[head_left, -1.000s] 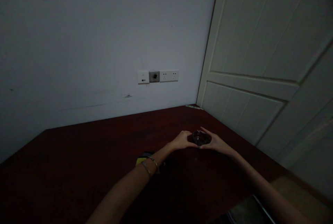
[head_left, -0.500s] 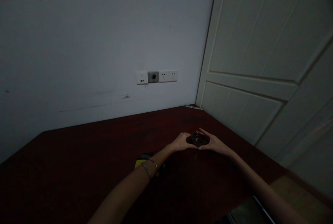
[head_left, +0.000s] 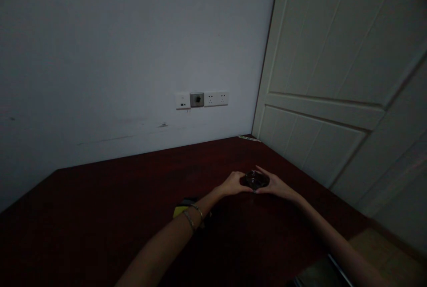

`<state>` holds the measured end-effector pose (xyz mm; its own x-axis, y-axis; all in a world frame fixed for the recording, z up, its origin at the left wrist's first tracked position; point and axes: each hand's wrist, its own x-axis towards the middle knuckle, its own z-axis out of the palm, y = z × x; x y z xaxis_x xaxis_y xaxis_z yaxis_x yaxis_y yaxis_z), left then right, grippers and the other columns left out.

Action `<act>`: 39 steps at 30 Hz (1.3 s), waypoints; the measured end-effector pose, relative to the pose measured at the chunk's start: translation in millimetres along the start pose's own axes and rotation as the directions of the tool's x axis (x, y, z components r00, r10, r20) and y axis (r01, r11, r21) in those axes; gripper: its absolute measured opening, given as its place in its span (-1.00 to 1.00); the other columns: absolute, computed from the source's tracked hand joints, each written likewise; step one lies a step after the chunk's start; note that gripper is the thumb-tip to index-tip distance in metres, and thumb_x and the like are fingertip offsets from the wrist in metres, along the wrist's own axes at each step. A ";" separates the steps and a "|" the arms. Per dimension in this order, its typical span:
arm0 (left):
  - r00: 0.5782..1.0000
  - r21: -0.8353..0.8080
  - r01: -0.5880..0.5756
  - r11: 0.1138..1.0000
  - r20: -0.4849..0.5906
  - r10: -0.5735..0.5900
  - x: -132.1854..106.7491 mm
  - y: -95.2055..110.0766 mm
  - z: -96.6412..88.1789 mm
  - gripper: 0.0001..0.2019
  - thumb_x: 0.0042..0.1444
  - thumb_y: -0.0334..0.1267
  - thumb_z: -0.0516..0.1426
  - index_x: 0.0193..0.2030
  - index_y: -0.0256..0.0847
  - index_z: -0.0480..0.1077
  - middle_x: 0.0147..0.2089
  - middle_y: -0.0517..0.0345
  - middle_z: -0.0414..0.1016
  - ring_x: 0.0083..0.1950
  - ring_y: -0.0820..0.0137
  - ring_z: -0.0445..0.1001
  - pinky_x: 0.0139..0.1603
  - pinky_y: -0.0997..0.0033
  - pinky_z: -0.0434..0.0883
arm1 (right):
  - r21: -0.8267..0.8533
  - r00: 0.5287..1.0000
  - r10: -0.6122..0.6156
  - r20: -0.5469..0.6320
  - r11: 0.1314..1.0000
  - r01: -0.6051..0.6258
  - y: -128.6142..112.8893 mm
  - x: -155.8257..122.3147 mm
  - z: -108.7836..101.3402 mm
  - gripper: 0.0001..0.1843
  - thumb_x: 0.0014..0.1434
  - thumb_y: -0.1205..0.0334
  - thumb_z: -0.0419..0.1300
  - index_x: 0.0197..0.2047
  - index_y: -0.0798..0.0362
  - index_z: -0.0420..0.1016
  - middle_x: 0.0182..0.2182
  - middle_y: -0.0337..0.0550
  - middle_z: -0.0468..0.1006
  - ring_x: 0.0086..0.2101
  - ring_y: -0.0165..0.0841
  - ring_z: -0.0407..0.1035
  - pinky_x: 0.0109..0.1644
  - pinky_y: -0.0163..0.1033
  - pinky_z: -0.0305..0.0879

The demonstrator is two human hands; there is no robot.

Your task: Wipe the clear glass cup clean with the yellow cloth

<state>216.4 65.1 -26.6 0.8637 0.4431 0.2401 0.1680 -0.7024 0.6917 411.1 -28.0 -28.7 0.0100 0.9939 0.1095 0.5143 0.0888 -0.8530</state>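
A small round clear glass dish (head_left: 256, 180), much like an ashtray, stands on the dark red tabletop (head_left: 140, 180). From its left side my left hand (head_left: 234, 183) grips it, thumb along the near rim. On the opposite side my right hand (head_left: 273, 185) curves round it, thumb at the near edge and fingers at the far edge. Both thumbs nearly meet in front of the dish. Under my left forearm, partly hidden by it, lies a yellow and black object (head_left: 180, 211) whose kind I cannot make out.
A white wall with a row of sockets (head_left: 216, 98) rises behind the table. To the right stands a pale panelled door (head_left: 313, 131). A thin printed strip (head_left: 249, 138) lies in the table's far corner. The room is dim.
The whole view has shifted down very slightly. Both hands keep the same hold on the glass dish, and nothing else has visibly moved.
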 end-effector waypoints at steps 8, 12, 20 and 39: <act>1.000 0.035 0.001 0.999 -0.003 -0.001 0.8 -3.5 2.6 -0.53 -0.16 -0.02 0.28 -0.17 -0.32 0.45 -0.21 0.01 0.52 -0.19 0.27 0.45 -0.16 0.39 0.31 | 0.014 1.000 -0.010 0.016 1.000 0.010 7.5 1.1 1.0 0.17 -0.29 0.05 0.41 0.31 0.09 -0.10 0.18 0.11 0.24 0.14 -0.12 0.19 0.27 0.07 -0.02; 1.000 0.049 -0.015 0.999 -0.014 0.016 2.2 -7.1 4.8 -0.49 -0.17 0.03 0.27 -0.16 -0.34 0.45 -0.20 -0.01 0.51 -0.19 0.26 0.45 -0.16 0.39 0.30 | 0.036 1.000 -0.006 0.019 0.999 0.006 6.7 0.9 1.4 0.17 -0.28 0.05 0.41 0.31 0.06 -0.12 0.18 0.10 0.23 0.14 -0.12 0.19 0.27 0.08 -0.04; 1.000 0.057 0.018 0.998 -0.020 -0.017 -0.4 -7.2 3.5 -0.50 -0.19 0.02 0.28 -0.17 -0.32 0.46 -0.21 0.00 0.51 -0.19 0.25 0.45 -0.14 0.37 0.30 | 0.033 0.999 -0.004 0.032 0.999 0.003 6.8 3.7 3.0 0.17 -0.29 0.08 0.41 0.31 0.08 -0.11 0.17 0.08 0.26 0.13 -0.14 0.22 0.26 0.03 0.00; 0.996 0.088 0.085 0.992 0.002 -0.086 0.2 -0.1 3.8 -0.57 -0.17 -0.07 0.28 -0.19 -0.32 0.45 -0.17 -0.03 0.51 -0.09 0.16 0.43 -0.03 0.26 0.28 | 0.053 0.995 -0.027 0.094 0.998 0.022 10.8 8.7 1.1 0.18 -0.27 0.05 0.40 0.32 0.03 -0.15 0.20 0.06 0.22 0.15 -0.16 0.18 0.27 0.03 -0.02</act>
<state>218.4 63.1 -29.3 0.8469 0.5008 0.1789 0.2822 -0.7083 0.6470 415.8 -18.3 -37.5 -0.0840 0.9929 0.0838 0.4680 0.1136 -0.8764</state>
